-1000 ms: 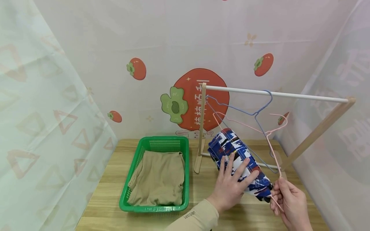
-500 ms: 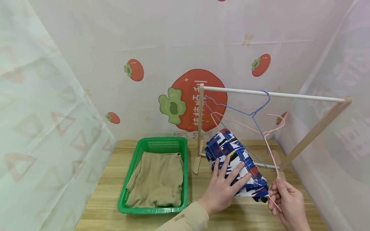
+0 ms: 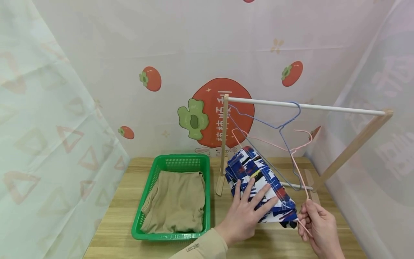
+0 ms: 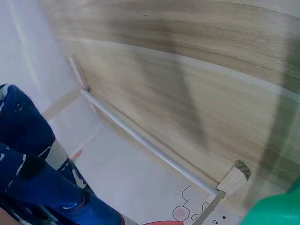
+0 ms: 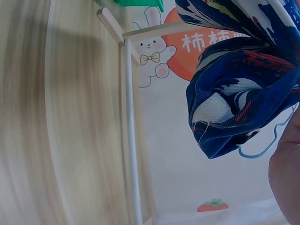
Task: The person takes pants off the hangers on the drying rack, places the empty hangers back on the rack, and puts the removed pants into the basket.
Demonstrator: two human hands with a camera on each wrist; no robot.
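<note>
A pink hanger (image 3: 300, 169) stands tilted in the head view. My right hand (image 3: 318, 225) pinches its lower right corner between thumb and fingers. Over the hanger's lower bar hangs a folded garment (image 3: 255, 171) with a blue, white and red print, probably trousers. My left hand (image 3: 240, 219) lies on the garment's front with its fingers spread and straight; its thumb cannot be made out. In the left wrist view, folds of the garment (image 4: 51, 183) fill the lower left. The right wrist view shows the garment's rolled lower end (image 5: 243, 103) held above the table.
Behind the garment a blue hanger (image 3: 265, 122) hangs from the white rail (image 3: 336, 108) of a wooden-legged rack (image 3: 355, 151). To the left stands a green basket (image 3: 208, 194) with folded khaki clothing (image 3: 176, 201) inside. A printed cloth (image 3: 181, 43) encloses the wooden tabletop (image 3: 119, 201).
Both hands, the pink hanger and the garment have shifted slightly left and down. The left fingers stay spread on the cloth, and the right hand keeps its pinch. The blue hanger has swung slightly left.
</note>
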